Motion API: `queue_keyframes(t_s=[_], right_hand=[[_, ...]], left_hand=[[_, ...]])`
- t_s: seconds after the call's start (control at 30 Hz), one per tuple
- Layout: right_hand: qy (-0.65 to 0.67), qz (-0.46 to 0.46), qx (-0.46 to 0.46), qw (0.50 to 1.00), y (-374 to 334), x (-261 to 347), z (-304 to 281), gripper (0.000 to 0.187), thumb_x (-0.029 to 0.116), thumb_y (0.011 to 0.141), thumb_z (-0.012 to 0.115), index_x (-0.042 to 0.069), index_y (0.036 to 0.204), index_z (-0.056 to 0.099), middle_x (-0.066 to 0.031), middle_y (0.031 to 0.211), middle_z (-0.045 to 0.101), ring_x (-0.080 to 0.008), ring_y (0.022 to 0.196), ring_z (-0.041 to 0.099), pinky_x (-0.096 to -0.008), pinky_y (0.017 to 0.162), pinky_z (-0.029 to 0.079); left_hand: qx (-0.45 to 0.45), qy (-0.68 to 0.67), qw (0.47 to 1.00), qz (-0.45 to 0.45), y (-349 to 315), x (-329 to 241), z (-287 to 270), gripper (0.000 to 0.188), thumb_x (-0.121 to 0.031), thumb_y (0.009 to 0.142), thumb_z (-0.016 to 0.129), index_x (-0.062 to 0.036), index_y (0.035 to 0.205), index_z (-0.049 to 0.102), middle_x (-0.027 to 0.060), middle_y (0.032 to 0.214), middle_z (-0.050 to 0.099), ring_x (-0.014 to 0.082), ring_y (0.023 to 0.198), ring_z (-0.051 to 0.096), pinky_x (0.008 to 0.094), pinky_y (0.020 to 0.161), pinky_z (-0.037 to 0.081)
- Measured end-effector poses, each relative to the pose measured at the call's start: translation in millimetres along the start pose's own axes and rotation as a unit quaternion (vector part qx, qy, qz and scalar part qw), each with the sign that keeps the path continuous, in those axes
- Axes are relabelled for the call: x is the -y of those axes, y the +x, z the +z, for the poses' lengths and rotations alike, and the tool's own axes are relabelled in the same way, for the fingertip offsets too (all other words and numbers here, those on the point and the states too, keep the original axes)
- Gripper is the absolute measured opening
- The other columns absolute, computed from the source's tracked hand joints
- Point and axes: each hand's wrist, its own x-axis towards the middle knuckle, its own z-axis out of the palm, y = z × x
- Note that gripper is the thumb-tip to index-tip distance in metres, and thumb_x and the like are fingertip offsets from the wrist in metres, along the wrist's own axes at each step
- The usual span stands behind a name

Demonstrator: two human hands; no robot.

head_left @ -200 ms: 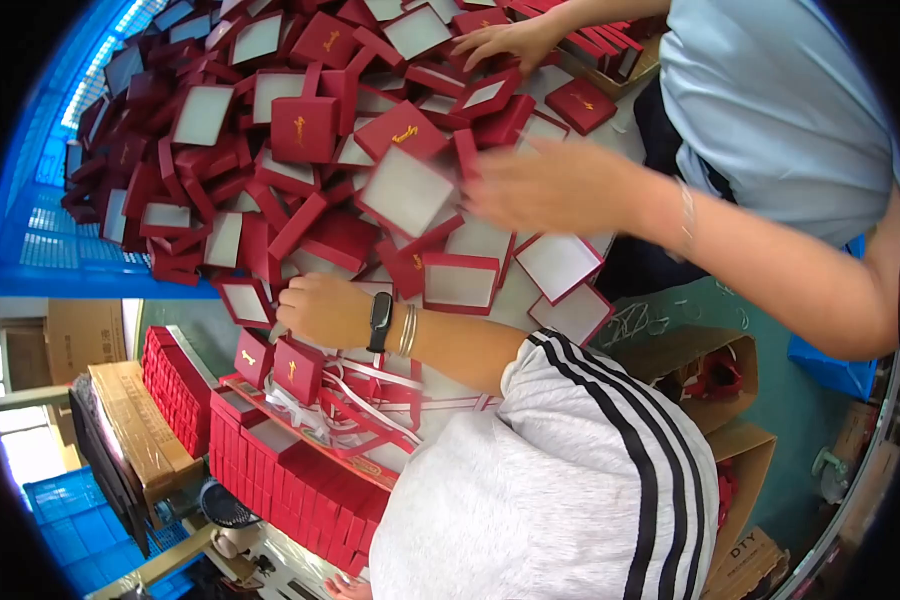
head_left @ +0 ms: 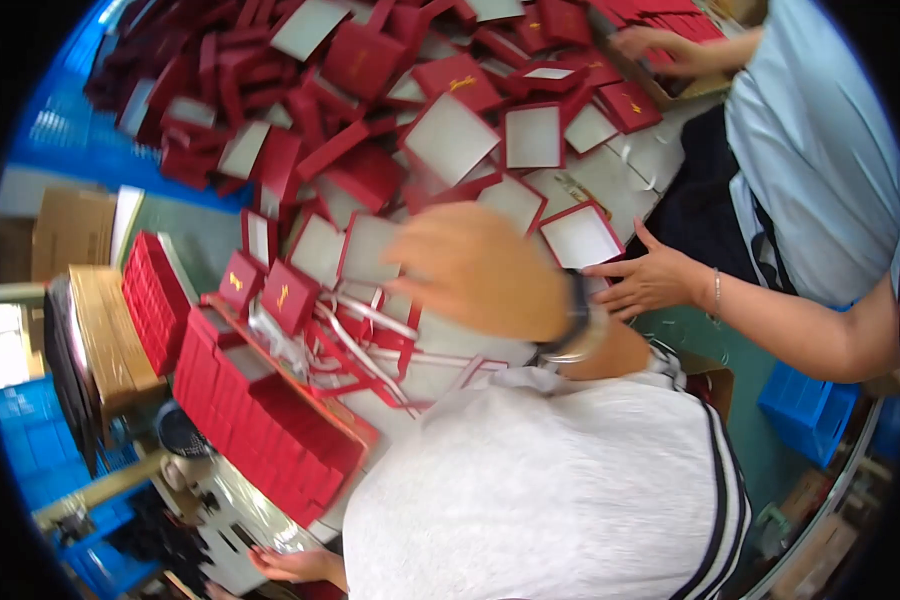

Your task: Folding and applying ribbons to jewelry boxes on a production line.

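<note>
The right hand [head_left: 470, 270] was motion-blurred above the white-lined red trays [head_left: 370, 250] at the worktop's near left edge; its opening and hold could not be determined. Recommended practice: slow down, single out one tray, pinch opposite rims.

Around my right hand [head_left: 480, 270], the boxes [head_left: 360, 60] are dark red with gold marks; their trays [head_left: 450, 138] show white insides. My shirt [head_left: 540, 490] is white with dark stripes, probably black.
</note>
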Motion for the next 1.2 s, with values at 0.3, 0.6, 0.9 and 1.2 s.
queue_keyframes(t_s=[0.3, 0.6, 0.9, 1.2], right_hand=[[-0.167, 0.227, 0.176, 0.943, -183.8, -3.1, -30.0, 0.039, 0.009, 0.066, 0.072, 0.005, 0.102, 0.057, -0.0108, 0.102, 0.056, -0.0286, 0.096, 0.053, -0.0376, 0.082, 0.043], [-0.058, 0.162, 0.205, 0.964, -181.3, -22.7, -4.0, 0.064, 0.013, 0.067, 0.074, 0.01, 0.125, 0.048, -0.0119, 0.125, 0.043, -0.0323, 0.118, 0.037, -0.0422, 0.096, 0.035], [-0.167, 0.095, 0.106, 0.976, -154.1, -65.8, 20.1, 0.026, 0.015, 0.072, 0.07, 0.005, 0.093, 0.058, -0.0091, 0.107, 0.056, -0.0288, 0.113, 0.044, -0.0463, 0.098, 0.029], [0.283, 0.306, -0.146, 0.897, -168.2, -19.6, 6.5, 0.02, 0.016, 0.091, 0.056, -0.001, 0.1, 0.053, -0.0084, 0.104, 0.059, -0.0149, 0.094, 0.054, -0.0264, 0.084, 0.041]], left_hand=[[0.371, -0.164, 0.906, 0.122, -70.0, -79.8, 71.0, 0.027, -0.003, 0.081, 0.053, 0.0036, 0.107, 0.052, 0.0194, 0.111, 0.055, 0.0293, 0.102, 0.053, 0.041, 0.093, 0.041], [0.564, 0.049, 0.769, 0.298, -178.4, -61.9, 118.6, 0.037, -0.015, 0.072, 0.069, -0.0101, 0.107, 0.059, 0.0058, 0.117, 0.055, 0.0266, 0.113, 0.047, 0.0428, 0.098, 0.033], [0.464, 0.041, 0.837, 0.287, -201.2, -44.0, 100.2, 0.021, -0.017, 0.072, 0.071, -0.0113, 0.091, 0.066, 0.0047, 0.114, 0.057, 0.027, 0.116, 0.045, 0.047, 0.101, 0.026], [0.437, 0.042, 0.851, 0.287, -206.4, -41.7, 92.4, 0.043, -0.016, 0.065, 0.075, -0.008, 0.105, 0.061, 0.0083, 0.115, 0.054, 0.0295, 0.12, 0.041, 0.0454, 0.1, 0.028]])
